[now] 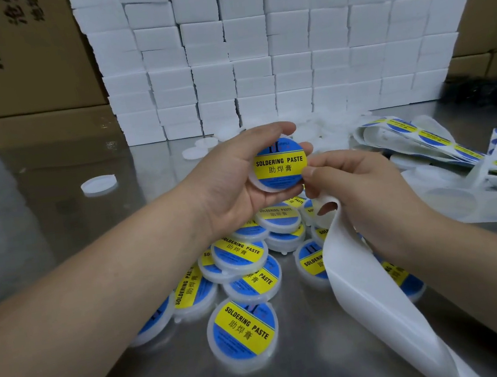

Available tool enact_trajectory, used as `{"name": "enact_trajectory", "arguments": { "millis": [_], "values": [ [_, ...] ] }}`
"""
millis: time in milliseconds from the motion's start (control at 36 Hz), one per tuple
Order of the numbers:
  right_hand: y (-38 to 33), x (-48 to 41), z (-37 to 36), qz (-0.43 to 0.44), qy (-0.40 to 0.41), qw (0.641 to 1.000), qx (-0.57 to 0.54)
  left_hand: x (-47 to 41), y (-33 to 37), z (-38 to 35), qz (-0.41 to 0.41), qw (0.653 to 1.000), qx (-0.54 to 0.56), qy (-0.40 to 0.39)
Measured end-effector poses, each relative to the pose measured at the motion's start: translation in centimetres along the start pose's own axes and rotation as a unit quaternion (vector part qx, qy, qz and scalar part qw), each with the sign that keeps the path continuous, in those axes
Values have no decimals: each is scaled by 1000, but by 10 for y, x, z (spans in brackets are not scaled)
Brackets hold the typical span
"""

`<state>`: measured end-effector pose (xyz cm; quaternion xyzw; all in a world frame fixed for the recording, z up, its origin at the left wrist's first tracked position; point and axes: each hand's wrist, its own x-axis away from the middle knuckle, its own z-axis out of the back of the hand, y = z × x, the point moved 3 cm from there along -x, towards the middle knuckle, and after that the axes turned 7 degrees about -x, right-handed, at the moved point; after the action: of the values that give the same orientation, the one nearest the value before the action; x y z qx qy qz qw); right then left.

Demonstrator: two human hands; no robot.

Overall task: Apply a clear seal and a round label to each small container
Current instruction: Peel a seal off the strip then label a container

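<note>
My left grip is clamping a small container above the bench, with its round label facing me. My right grip is pinching a white backing strip, which is running off the bottom edge. I cannot make out any clear seal. Labelled containers are lying underneath, partly hidden.

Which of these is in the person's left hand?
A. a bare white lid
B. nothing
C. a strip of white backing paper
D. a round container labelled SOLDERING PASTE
D: the left hand grips the labelled container, while the white backing strip hangs from the right hand.
</note>
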<state>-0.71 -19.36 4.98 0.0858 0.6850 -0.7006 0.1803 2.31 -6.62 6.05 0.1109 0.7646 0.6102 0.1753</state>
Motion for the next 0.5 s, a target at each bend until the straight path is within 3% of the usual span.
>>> {"name": "enact_trajectory", "arguments": {
  "millis": [500],
  "values": [
    [0,1,-1,4,-11,1000,-12,3,0,-3,-67,992,-106,27]
  ]
}}
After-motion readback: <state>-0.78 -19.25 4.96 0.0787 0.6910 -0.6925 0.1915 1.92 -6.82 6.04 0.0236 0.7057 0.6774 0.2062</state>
